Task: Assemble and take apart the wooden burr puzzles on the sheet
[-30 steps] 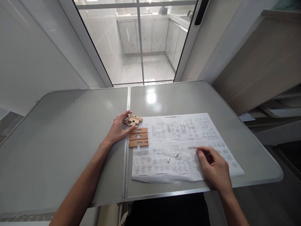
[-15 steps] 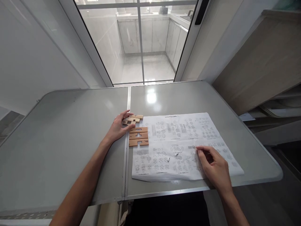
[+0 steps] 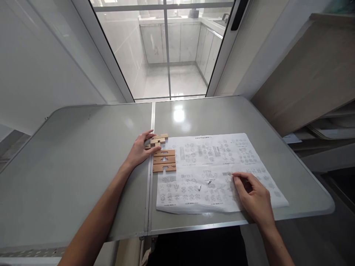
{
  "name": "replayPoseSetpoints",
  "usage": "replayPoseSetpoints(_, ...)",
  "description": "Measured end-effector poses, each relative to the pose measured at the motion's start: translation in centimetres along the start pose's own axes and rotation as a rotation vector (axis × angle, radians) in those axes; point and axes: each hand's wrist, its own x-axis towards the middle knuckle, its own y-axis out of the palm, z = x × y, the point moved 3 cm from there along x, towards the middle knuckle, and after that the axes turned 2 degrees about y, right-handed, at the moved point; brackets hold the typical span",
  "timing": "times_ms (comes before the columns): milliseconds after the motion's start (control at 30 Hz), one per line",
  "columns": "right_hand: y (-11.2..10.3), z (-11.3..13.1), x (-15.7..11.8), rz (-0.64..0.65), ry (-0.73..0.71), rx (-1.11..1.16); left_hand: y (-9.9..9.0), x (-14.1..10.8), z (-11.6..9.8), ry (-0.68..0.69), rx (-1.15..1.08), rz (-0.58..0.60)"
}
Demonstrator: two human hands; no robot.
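Observation:
Light wooden pieces (image 3: 161, 137) with notches lie by the upper left corner of a printed sheet. My left hand (image 3: 138, 149) is around them, thumb and fingers apart, touching the pieces at their left side. Just below, three darker notched wooden pieces (image 3: 164, 160) with black marks lie side by side on the sheet's left edge. The large creased paper sheet (image 3: 191, 170) shows many small diagrams. My right hand (image 3: 253, 195) rests on the sheet's lower right part, thumb and index fingertips pinched together; what they hold, if anything, is too small to make out.
The grey table (image 3: 83, 166) has a seam with a metal strip left of the sheet. A glass door (image 3: 169, 55) stands beyond the far edge. Wooden shelves (image 3: 310, 81) are at the right.
The light wooden pieces by my left hand have shifted slightly against each other. My right hand keeps its place. The whole view has moved very slightly.

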Motion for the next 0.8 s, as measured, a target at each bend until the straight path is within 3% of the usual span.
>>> replayPoseSetpoints(500, 0.1, -0.1, 0.0, 0.013, -0.03, 0.0, -0.6, -0.4, -0.5, 0.027, 0.05, -0.109)
replayPoseSetpoints(633, 0.0, 0.1, 0.0, -0.002, -0.024, 0.007, 0.4, -1.2, -3.0, 0.145, 0.06, -0.113)
replayPoseSetpoints(800, 0.1, 0.0, 0.1, 0.001, -0.051, 0.004, 5.2, -2.8, -8.8, 0.401, 0.031, 0.036)
